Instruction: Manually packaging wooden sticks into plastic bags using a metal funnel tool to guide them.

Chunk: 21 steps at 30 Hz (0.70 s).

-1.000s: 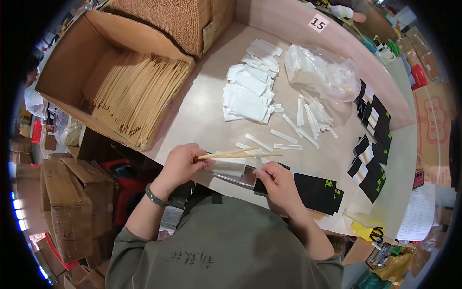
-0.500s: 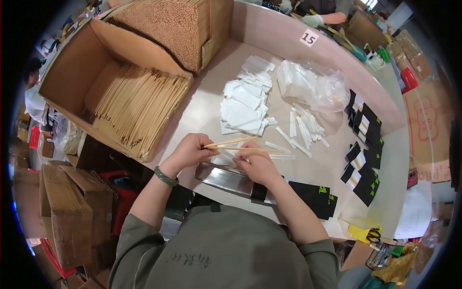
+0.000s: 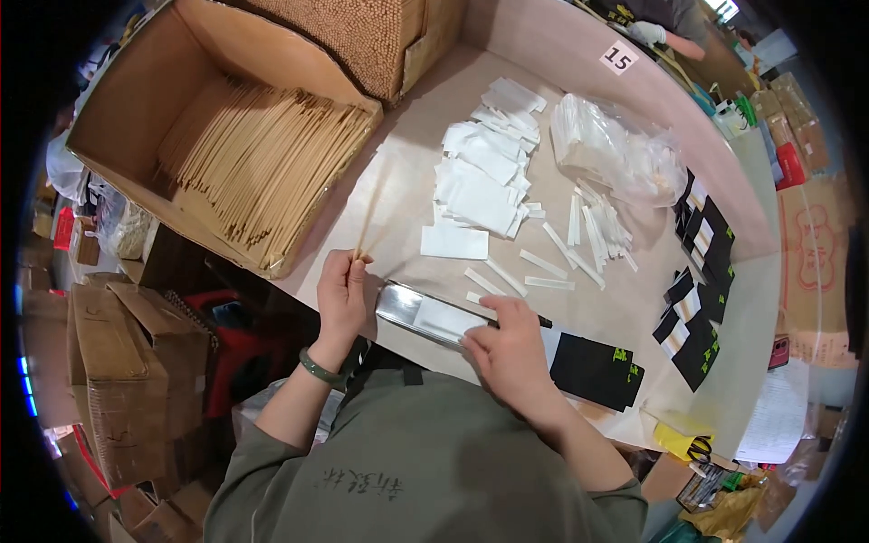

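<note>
A pair of thin wooden chopsticks (image 3: pixel 369 213), smeared by motion, points away from me; my left hand (image 3: pixel 340 297) is closed round the lower end. Before me lies a shallow metal tray (image 3: pixel 396 301) with a white paper slip (image 3: pixel 444 319) in it. My right hand (image 3: pixel 511 351) bends over the tray's right part, its thumb and fingers closing on the slip from either side. Black paper sleeves (image 3: pixel 587 369) with green print lie to the right of that hand. Beyond the tray are loose white strips (image 3: pixel 546 264) and a white paper piece (image 3: pixel 453 242).
An open carton (image 3: pixel 122 136) of chopsticks stands at the left, with another packed box (image 3: pixel 425 50) behind it. White slips (image 3: pixel 480 176) are heaped mid-table. A clear plastic bag (image 3: pixel 615 154) and filled black sleeves (image 3: pixel 692 348) lie right. A co-worker's gloved hand (image 3: pixel 647 33) shows beyond the partition.
The chopsticks have swung from lying across between both hands to pointing away in my left hand alone. My right hand has come down onto the slip and tray. The view has shifted slightly.
</note>
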Each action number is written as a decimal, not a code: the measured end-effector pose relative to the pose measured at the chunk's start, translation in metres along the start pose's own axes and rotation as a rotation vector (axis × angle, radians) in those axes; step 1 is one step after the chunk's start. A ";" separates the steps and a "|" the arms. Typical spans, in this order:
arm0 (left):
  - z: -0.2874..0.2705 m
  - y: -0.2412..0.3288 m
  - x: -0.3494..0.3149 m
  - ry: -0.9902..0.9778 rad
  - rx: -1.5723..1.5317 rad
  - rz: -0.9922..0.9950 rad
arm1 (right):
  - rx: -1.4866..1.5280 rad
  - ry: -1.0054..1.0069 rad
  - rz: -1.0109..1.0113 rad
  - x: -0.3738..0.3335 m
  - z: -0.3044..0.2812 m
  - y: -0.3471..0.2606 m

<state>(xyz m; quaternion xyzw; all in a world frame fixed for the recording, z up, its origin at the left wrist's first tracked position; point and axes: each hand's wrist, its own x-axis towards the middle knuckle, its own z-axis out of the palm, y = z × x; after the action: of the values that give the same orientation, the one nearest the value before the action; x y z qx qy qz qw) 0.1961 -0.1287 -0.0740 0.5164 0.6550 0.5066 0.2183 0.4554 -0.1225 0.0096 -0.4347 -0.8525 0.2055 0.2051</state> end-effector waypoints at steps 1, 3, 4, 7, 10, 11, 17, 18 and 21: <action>-0.003 0.011 0.002 -0.044 -0.005 0.024 | 0.064 0.025 0.034 -0.002 0.004 0.006; -0.004 0.018 0.004 -0.100 -0.014 0.059 | 0.076 -0.047 0.127 -0.001 0.025 0.019; -0.009 0.017 0.006 -0.226 -0.033 -0.002 | 0.095 -0.131 0.201 0.002 0.029 0.021; -0.035 0.034 0.015 -0.514 -0.093 -0.140 | 0.013 0.164 0.034 -0.009 0.018 0.016; -0.061 0.048 0.022 -0.790 -0.189 -0.287 | 0.081 0.074 0.043 -0.033 -0.007 0.025; -0.066 0.050 0.028 -0.862 -0.151 -0.314 | 0.029 0.009 -0.001 -0.038 -0.014 0.028; -0.041 0.034 0.048 -0.947 0.106 -0.297 | 0.018 -0.048 -0.093 -0.045 -0.007 0.044; -0.022 0.041 0.043 -0.938 0.121 -0.255 | 0.019 -0.048 -0.092 -0.043 -0.004 0.046; 0.048 0.080 0.004 -0.922 0.157 0.281 | 0.077 -0.018 -0.135 -0.038 0.001 0.047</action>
<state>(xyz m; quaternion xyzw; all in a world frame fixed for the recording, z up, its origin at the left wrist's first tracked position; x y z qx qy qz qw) 0.2701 -0.1080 -0.0204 0.7852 0.4504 0.1989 0.3754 0.5061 -0.1285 -0.0225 -0.3660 -0.8731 0.2278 0.2276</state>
